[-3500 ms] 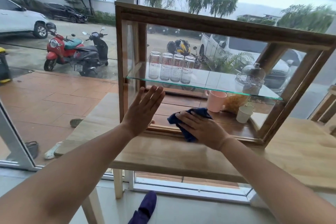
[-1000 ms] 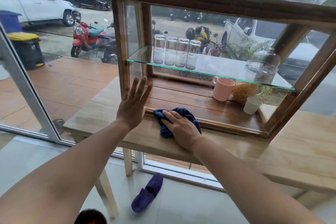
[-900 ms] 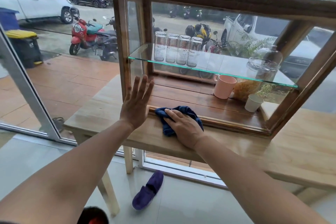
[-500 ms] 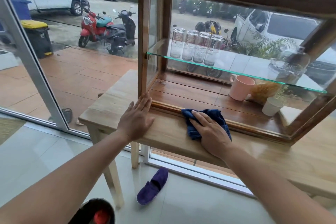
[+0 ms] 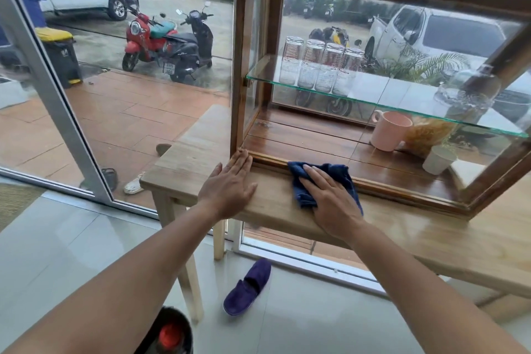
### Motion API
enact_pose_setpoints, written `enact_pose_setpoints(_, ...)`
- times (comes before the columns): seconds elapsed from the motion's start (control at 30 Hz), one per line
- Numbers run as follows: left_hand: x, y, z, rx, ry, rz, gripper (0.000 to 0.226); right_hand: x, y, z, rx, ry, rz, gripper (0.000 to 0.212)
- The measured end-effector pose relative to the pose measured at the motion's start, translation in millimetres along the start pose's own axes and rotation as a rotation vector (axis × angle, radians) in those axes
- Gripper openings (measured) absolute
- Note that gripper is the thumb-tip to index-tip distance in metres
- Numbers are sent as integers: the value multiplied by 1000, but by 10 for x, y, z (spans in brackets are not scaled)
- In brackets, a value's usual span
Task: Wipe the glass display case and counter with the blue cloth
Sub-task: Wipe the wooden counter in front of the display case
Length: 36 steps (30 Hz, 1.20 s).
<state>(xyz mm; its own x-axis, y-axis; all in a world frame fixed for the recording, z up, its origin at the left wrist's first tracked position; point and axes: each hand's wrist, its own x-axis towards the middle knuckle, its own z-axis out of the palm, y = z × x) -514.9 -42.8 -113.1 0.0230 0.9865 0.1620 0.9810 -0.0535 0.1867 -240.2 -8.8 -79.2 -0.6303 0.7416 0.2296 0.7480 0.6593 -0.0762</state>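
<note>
A wood-framed glass display case (image 5: 238, 66) stands on a light wooden counter (image 5: 186, 164). My right hand (image 5: 330, 198) lies flat on the crumpled blue cloth (image 5: 336, 171), pressing it to the counter against the case's lower front rail. Palm down with fingers spread, my left hand (image 5: 230, 184) rests on the counter at the case's front left corner and holds nothing. A glass shelf (image 5: 388, 100) crosses the inside of the case.
Several upturned glasses (image 5: 319, 66) stand on the shelf beside a glass dome (image 5: 468, 95). Below sit a pink mug (image 5: 389, 131) and a white cup (image 5: 438, 159). A purple slipper (image 5: 248, 287) lies on the tiled floor. A dark container (image 5: 169, 333) stands at my feet.
My left hand came off the case's glass front and settled flat on the counter. My right hand slid the cloth a little to the right along the lower rail.
</note>
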Motion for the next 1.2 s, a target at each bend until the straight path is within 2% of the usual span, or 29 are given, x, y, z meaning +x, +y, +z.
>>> enact_pose_setpoints(0.1,-36,-7,22,14,-5,-1,80,-416,385,-119,15,4,91,62)
enact_pose_setpoints(0.2,-60,-8,50,40,5,3,79,-482,423,-122,-5,-46,127,61)
enact_pose_setpoints(0.33,-80,-7,52,65,-1,2,81,-152,-58,24,-16,-67,100,60)
enact_pose_setpoints(0.5,-101,9,23,89,2,2,62,423,-840,174,60,-124,69,61)
enact_pose_setpoints(0.7,-168,51,-49,102,-39,-55,59,208,-695,102,83,-175,40,57)
enact_pose_setpoints(0.83,-161,342,-59,33,-52,-140,61,-280,-50,-29,108,-158,172,51)
enact_pose_setpoints(0.97,-184,957,55,-9,-81,48,62,-850,628,-108,8,-116,343,52)
enact_pose_setpoints(1.07,-97,1348,165,-18,-116,157,64,-1228,975,-138,-86,-38,605,52)
enact_pose_setpoints(1.13,-23,1558,238,-8,-126,205,65,-1315,1035,-170,-91,9,815,54)
enact_pose_setpoints(1.2,46,1731,295,-3,-135,242,64,-1232,909,-145,-85,8,884,56)
